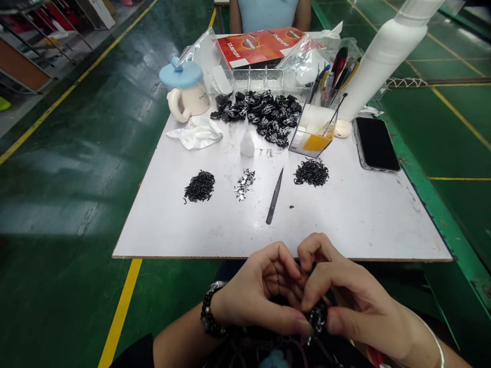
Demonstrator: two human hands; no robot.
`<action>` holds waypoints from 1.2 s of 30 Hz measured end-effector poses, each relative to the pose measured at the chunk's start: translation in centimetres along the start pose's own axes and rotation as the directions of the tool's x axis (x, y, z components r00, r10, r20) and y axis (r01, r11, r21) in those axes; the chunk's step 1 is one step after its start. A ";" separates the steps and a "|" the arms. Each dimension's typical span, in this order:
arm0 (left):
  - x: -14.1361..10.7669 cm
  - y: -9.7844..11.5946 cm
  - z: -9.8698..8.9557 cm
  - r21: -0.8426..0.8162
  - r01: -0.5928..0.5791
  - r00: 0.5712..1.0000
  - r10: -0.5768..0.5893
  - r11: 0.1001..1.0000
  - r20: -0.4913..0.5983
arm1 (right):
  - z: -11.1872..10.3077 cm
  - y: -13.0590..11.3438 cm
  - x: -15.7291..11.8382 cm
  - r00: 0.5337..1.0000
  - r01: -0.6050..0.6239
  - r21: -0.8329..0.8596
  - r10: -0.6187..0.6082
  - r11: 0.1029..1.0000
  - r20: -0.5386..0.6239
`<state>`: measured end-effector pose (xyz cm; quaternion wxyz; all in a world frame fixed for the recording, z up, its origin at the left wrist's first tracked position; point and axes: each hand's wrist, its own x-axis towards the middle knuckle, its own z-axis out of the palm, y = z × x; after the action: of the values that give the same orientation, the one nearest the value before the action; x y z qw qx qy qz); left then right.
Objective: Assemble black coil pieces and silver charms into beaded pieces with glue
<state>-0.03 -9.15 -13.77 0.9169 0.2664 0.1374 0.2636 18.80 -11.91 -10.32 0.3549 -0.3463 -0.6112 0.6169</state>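
Observation:
Just in front of the table's near edge, my left hand (264, 294) and my right hand (355, 299) meet around a small black part with shiny metal bits (318, 318). Fingers and thumbs of both hands pinch it, and they hide some of its shape. Beyond them on the white table (226, 230) lie dark tweezers (274, 197), a heap of small silver metal pieces (244, 184), and two piles of short black curved pieces, a left pile (200, 186) and a right pile (311, 172). Farther back is a large heap of black-and-metal parts (264, 112).
A lidded mug (187, 97) and crumpled tissue (197, 134) stand at the left. A small pointed bottle (247, 143) is in the middle. At the right are a tool holder (312, 133), a tall white bottle (383, 61) and a phone (376, 144). Another person (268, 15) sits opposite.

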 end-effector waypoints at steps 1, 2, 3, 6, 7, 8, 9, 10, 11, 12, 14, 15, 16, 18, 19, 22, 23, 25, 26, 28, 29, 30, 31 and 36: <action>0.0 0.0 0.0 0.000 0.006 1.000 -0.006 1.000 -0.004 | 0.0 0.1 0.1 1.000 -0.012 0.050 0.012 0.999 -0.001; 0.1 0.1 -0.1 0.002 0.018 1.000 -0.018 1.000 -0.012 | 0.1 0.1 0.1 1.000 -0.024 0.093 0.024 0.995 0.002; 0.1 0.2 -0.1 0.004 0.038 0.999 -0.038 0.999 -0.020 | 0.1 0.1 0.2 0.999 -0.040 0.124 0.039 0.991 0.011; 0.3 0.3 -0.3 -0.005 0.124 0.991 -0.124 0.992 -0.049 | 0.0 0.2 0.2 0.995 -0.092 0.151 0.085 0.984 0.048; 0.3 0.3 -0.4 -0.013 0.154 0.986 -0.154 0.988 -0.057 | -0.1 0.2 0.2 0.993 -0.105 0.147 0.098 0.984 0.059; 0.4 0.3 -0.4 -0.024 0.181 0.982 -0.182 0.983 -0.059 | -0.1 0.2 0.2 0.992 -0.115 0.139 0.106 0.984 0.070; 0.4 0.2 -0.5 -0.035 0.203 0.977 -0.205 0.979 -0.062 | -0.2 0.2 0.1 0.991 -0.119 0.130 0.109 0.984 0.080; 0.4 0.2 -0.6 -0.045 0.220 0.973 -0.222 0.975 -0.063 | -0.2 0.3 0.1 0.990 -0.122 0.123 0.111 0.985 0.090; 0.4 0.1 -0.6 -0.052 0.232 0.970 -0.235 0.971 -0.061 | -0.3 0.3 0.1 0.989 -0.120 0.113 0.109 0.986 0.100; 0.4 0.0 -0.6 -0.057 0.237 0.969 -0.240 0.970 -0.056 | -0.3 0.3 0.1 0.989 -0.117 0.101 0.106 0.988 0.106; 0.6 0.0 -0.5 -0.063 0.223 0.973 -0.226 0.973 -0.048 | -0.3 0.3 0.2 0.990 -0.108 0.081 0.099 0.991 0.102; 0.6 0.0 -0.5 -0.067 0.209 0.977 -0.212 0.976 -0.040 | -0.3 0.3 0.3 0.991 -0.105 0.075 0.098 0.992 0.094; 0.7 0.0 -0.4 -0.075 0.194 0.980 -0.197 0.978 -0.031 | -0.3 0.2 0.4 0.991 -0.104 0.072 0.098 0.992 0.087; 0.8 0.1 -0.3 -0.091 0.164 0.986 -0.167 0.982 -0.024 | -0.3 0.2 0.5 0.991 -0.109 0.083 0.102 0.991 0.085; 0.8 0.1 -0.3 -0.093 0.154 0.987 -0.157 0.984 -0.026 | -0.2 0.2 0.6 0.991 -0.113 0.086 0.106 0.990 0.085; 0.8 0.2 -0.3 -0.076 0.145 0.988 -0.149 0.986 -0.045 | -0.2 0.2 0.7 0.991 -0.114 0.068 0.108 0.991 0.081; 0.7 0.2 -0.3 -0.068 0.146 0.987 -0.150 0.987 -0.050 | -0.2 0.2 0.8 0.991 -0.111 0.061 0.106 0.992 0.076; 0.6 0.2 -0.3 -0.057 0.143 0.988 -0.146 0.988 -0.057 | -0.1 0.3 0.8 0.992 -0.105 0.057 0.101 0.993 0.070; 0.6 0.3 -0.2 -0.052 0.138 0.988 -0.141 0.989 -0.059 | -0.1 0.3 0.8 0.993 -0.100 0.060 0.096 0.993 0.067; 0.5 0.4 -0.2 -0.043 0.128 0.989 -0.130 0.991 -0.065 | 0.0 0.3 0.8 0.996 -0.079 0.060 0.076 0.995 0.053; 0.4 0.4 -0.2 -0.040 0.124 0.990 -0.127 0.991 -0.067 | 0.1 0.3 0.9 0.998 -0.059 0.054 0.057 0.997 0.042; 0.4 0.5 -0.2 -0.039 0.123 0.990 -0.125 0.992 -0.066 | 0.1 0.3 0.9 0.999 -0.039 0.045 0.038 0.998 0.028; 0.4 0.6 -0.2 -0.038 0.122 0.990 -0.124 0.992 -0.064 | 0.2 0.3 0.9 1.000 -0.024 0.035 0.023 0.999 0.017; 0.3 0.6 -0.4 -0.069 0.107 0.992 -0.111 0.992 -0.054 | 0.3 0.4 0.8 1.000 -0.003 0.006 0.003 1.000 0.008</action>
<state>-0.24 -8.38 -13.80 0.9338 0.2203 0.1694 0.2254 18.14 -11.31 -10.69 0.3525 -0.3438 -0.6102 0.6206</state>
